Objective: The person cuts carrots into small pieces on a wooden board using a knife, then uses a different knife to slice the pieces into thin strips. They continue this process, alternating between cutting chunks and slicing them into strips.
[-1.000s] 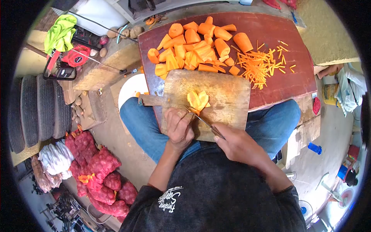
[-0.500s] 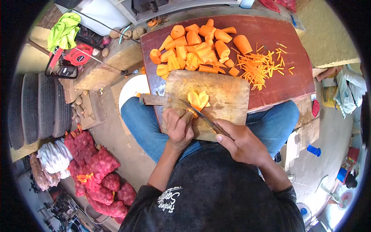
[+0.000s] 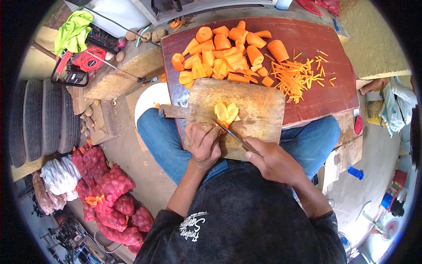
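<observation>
Carrot (image 3: 223, 124) is pinned towards chopping board's (image 3: 259, 103) left edge by left hand's (image 3: 203, 145) bunched fingers. Fingertips could be nicked if knife (image 3: 236, 137), clenched in right hand (image 3: 277, 162), is misguided.

The desk (image 3: 325, 88) is coloured dark red; the chunks of carrot (image 3: 233, 57) are seen in bright orange; the chopping board (image 3: 259, 110) is toned brown, blotched with orange; the shirt (image 3: 259, 211) is black, marked with white lettering; the jeans (image 3: 160, 141) are blue.
</observation>
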`<state>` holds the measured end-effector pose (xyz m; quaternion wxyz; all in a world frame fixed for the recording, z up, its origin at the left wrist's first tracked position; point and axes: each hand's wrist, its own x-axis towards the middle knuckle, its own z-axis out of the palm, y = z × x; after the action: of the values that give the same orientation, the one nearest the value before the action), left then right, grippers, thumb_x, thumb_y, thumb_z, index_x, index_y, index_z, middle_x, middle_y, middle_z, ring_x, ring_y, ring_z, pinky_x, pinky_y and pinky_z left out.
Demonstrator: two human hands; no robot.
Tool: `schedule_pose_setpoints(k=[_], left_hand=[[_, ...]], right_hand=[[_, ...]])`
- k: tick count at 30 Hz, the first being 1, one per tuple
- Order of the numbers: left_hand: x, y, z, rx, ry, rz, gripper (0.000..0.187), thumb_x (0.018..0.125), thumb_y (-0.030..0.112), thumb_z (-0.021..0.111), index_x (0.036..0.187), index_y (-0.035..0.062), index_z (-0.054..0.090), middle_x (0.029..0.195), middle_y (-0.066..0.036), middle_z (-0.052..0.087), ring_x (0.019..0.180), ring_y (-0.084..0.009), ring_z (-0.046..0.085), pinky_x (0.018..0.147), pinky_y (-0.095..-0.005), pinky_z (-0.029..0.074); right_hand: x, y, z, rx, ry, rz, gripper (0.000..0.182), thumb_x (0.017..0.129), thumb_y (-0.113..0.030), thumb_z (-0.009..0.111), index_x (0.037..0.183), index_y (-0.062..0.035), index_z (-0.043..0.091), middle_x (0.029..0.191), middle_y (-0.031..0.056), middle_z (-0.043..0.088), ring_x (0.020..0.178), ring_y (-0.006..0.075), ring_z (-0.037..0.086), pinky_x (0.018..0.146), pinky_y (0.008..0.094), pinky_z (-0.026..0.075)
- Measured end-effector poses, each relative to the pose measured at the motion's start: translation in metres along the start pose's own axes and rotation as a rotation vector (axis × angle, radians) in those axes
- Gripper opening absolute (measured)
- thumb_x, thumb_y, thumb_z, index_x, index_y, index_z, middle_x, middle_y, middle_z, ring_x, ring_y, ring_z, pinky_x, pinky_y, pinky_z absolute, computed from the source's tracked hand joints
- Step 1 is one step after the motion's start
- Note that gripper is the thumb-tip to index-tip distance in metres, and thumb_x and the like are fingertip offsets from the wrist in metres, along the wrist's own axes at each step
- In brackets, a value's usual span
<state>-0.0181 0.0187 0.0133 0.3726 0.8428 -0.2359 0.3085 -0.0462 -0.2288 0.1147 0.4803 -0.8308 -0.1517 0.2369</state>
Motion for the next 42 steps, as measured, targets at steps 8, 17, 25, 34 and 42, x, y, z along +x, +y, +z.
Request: schedule_pose_setpoints(k=[8, 17, 25, 34, 42], left_hand=[[0.001, 0.002, 0.002, -0.001, 0.02, -0.019, 0.023, 0.079, -0.004, 0.084, 0.1, 0.0009, 0.076, 0.101, -0.013, 0.07, 0.093, -0.0349, 0.067, 0.092, -0.0485, 0.051], [0.001, 0.002, 0.0, 0.014, 0.006, -0.022, 0.026, 0.077, -0.002, 0.088, 0.098, 0.0007, 0.075, 0.098, -0.013, 0.068, 0.092, -0.0342, 0.068, 0.093, -0.0487, 0.051], [0.003, 0.003, 0.0, 0.011, 0.007, -0.014, 0.025, 0.076, -0.002, 0.085, 0.098, 0.0014, 0.074, 0.096, -0.011, 0.067, 0.091, -0.0339, 0.068, 0.094, -0.0493, 0.051], [-0.008, -0.005, -0.002, 0.027, 0.039, 0.001, 0.029, 0.076, -0.004, 0.082, 0.102, 0.0042, 0.076, 0.103, -0.011, 0.07, 0.093, -0.0314, 0.07, 0.1, -0.0516, 0.049], [-0.011, -0.001, -0.004, 0.001, 0.03, -0.103, 0.025, 0.085, -0.002, 0.083, 0.108, 0.0015, 0.074, 0.106, -0.015, 0.073, 0.1, -0.0356, 0.067, 0.098, -0.0471, 0.05]], right_hand=[[-0.002, 0.003, 0.0, 0.016, 0.075, -0.023, 0.038, 0.109, -0.018, 0.065, 0.142, 0.0009, 0.061, 0.109, 0.0273, 0.074, 0.101, 0.0467, 0.074, 0.088, 0.0487, 0.057], [-0.004, -0.015, -0.009, 0.068, 0.089, -0.072, 0.042, 0.11, -0.018, 0.065, 0.146, 0.0017, 0.06, 0.11, 0.0248, 0.075, 0.1, 0.0417, 0.076, 0.089, 0.0443, 0.058], [-0.007, -0.008, -0.001, -0.024, 0.091, -0.09, 0.045, 0.109, -0.018, 0.068, 0.148, 0.0013, 0.058, 0.117, 0.0281, 0.074, 0.108, 0.0456, 0.075, 0.094, 0.0479, 0.058], [0.001, 0.001, 0.014, -0.104, -0.062, 0.113, 0.036, 0.109, -0.022, 0.068, 0.137, -0.001, 0.059, 0.107, 0.0302, 0.074, 0.103, 0.0512, 0.072, 0.086, 0.0565, 0.057], [0.002, 0.008, 0.001, -0.038, -0.043, -0.014, 0.03, 0.108, -0.026, 0.065, 0.126, -0.0012, 0.062, 0.102, 0.0293, 0.074, 0.097, 0.053, 0.072, 0.083, 0.0605, 0.055]])
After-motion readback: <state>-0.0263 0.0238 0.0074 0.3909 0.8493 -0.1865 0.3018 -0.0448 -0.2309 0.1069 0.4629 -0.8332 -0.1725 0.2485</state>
